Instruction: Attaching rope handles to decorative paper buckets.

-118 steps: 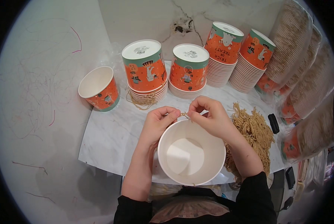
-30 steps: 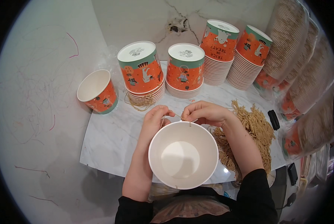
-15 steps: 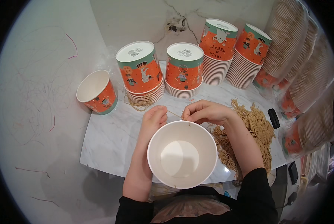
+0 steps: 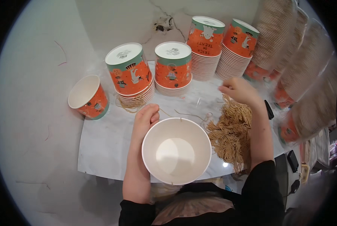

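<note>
My left hand [image 4: 147, 116], fingers curled narrow, grips a tan cord [image 4: 164, 112] running toward the rim of the open paper bucket [image 4: 149, 150], mouth up between my forearms, white inside; its outer wall is hidden. My right hand [image 4: 239, 91], partly curled, is by the far end of a cord heap [image 4: 232, 132]; I cannot tell whether it holds anything. Beyond: a second open bucket [image 4: 97, 105]; four inverted nested stacks [image 4: 173, 71]. At right, plastic sleeves [image 4: 276, 30] contain nested buckets, partly cut off.
</note>
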Motion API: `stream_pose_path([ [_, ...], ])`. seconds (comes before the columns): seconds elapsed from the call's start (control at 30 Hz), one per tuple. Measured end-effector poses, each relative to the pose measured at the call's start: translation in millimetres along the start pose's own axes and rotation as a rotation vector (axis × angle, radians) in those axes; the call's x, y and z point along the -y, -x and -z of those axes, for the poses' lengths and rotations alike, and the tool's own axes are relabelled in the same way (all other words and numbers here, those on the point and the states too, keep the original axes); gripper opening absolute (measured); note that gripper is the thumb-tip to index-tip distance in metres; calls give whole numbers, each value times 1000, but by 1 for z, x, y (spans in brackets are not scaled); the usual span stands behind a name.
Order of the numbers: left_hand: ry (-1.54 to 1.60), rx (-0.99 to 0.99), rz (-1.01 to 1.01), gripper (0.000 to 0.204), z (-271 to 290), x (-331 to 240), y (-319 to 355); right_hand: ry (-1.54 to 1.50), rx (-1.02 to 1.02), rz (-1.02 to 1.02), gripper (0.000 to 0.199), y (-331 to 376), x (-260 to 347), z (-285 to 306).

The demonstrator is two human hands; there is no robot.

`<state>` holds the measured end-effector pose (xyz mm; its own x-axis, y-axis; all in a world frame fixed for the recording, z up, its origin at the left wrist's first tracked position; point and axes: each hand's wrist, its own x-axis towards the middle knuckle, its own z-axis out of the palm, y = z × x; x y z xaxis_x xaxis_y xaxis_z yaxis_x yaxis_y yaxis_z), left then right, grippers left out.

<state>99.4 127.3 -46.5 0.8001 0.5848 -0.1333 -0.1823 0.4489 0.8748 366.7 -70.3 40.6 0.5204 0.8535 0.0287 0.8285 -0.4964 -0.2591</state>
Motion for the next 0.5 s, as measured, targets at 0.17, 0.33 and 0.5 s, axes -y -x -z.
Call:
stream_pose_path([
  [0.17, 43, -20, -4, 13, 3, 0, -2, 353, 34, -313, 37, 66, -102, -23],
  [0.33, 58, 18, -7, 13, 2, 2, -2, 127, 86, -395, 36, 133, -107, -49],
  [0.5, 78, 9, -19, 14, 4, 3, -2, -71, 338, -332, 34, 140, -45, -37],
])
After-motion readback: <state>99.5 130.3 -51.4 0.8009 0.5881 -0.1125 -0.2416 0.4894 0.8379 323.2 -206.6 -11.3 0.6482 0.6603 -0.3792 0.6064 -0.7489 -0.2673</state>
